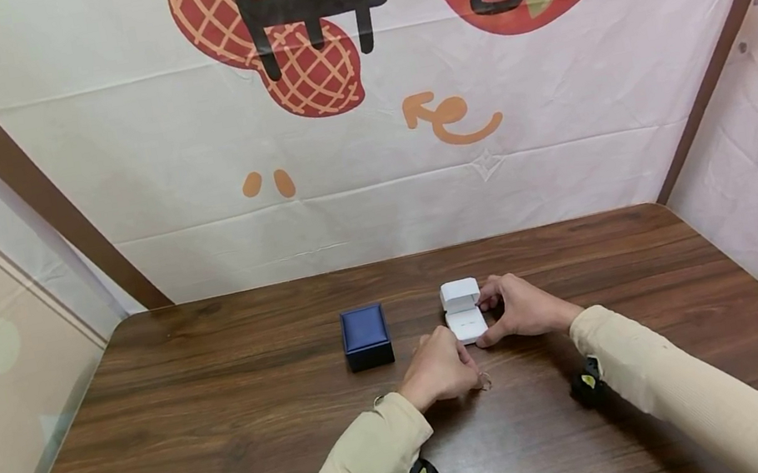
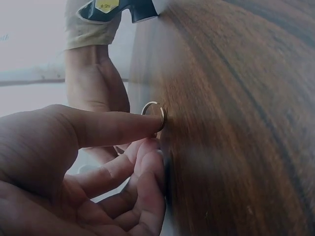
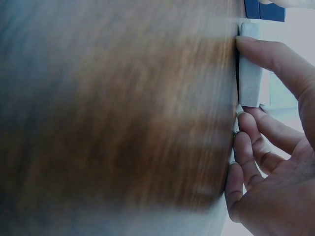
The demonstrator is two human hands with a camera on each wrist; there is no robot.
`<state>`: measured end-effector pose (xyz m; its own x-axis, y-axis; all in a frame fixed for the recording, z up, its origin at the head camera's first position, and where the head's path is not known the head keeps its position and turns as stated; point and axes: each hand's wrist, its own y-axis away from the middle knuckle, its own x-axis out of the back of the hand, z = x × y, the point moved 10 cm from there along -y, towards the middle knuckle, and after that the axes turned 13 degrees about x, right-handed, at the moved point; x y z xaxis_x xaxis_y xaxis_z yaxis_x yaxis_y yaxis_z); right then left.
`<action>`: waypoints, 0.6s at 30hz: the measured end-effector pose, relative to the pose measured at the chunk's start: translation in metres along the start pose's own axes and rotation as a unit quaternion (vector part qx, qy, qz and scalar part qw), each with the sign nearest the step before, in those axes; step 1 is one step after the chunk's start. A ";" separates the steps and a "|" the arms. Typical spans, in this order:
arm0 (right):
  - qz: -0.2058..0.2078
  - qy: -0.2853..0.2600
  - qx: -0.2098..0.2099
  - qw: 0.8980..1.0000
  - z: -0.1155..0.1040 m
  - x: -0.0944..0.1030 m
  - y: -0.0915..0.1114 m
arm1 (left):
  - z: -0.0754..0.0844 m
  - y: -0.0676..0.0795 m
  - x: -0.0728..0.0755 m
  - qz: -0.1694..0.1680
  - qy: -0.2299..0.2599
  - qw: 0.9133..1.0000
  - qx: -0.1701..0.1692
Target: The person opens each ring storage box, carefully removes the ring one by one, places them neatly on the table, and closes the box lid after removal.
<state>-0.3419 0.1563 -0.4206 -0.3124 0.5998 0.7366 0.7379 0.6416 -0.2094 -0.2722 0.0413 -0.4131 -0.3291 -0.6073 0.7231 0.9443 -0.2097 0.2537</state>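
A small metal ring (image 1: 485, 381) is pinched between the thumb and index finger of my left hand (image 1: 440, 368), low over the table. The left wrist view shows the thin ring (image 2: 163, 118) standing out past the thumb tip. A white ring box (image 1: 468, 328) sits just beyond it with its lid raised and a pale cushion inside. My right hand (image 1: 524, 306) holds this box from the right, thumb at the front corner and fingers by the hinge side. In the right wrist view, the thumb and fingers bracket the box's side (image 3: 250, 78).
A closed dark blue box (image 1: 366, 337) stands left of the white one on the brown wooden table (image 1: 231, 432). Behind the table hangs a printed white cloth (image 1: 376, 220), with more cloth at both sides.
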 end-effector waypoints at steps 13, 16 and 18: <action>0.002 0.000 0.002 1.000 -0.001 0.001 0.001 | 0.003 0.000 0.000 0.016 -0.014 1.000 -0.013; 0.003 0.003 -0.001 1.000 -0.001 0.001 0.002 | 0.002 0.000 0.000 0.016 -0.011 1.000 -0.014; 0.004 0.005 -0.003 1.000 0.000 0.001 0.002 | 0.001 0.000 0.000 0.013 -0.004 1.000 -0.014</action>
<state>-0.3407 0.1577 -0.4200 -0.3015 0.6000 0.7410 0.7432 0.6348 -0.2115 -0.2719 0.0422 -0.4121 -0.3046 -0.6073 0.7338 0.9521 -0.2155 0.2169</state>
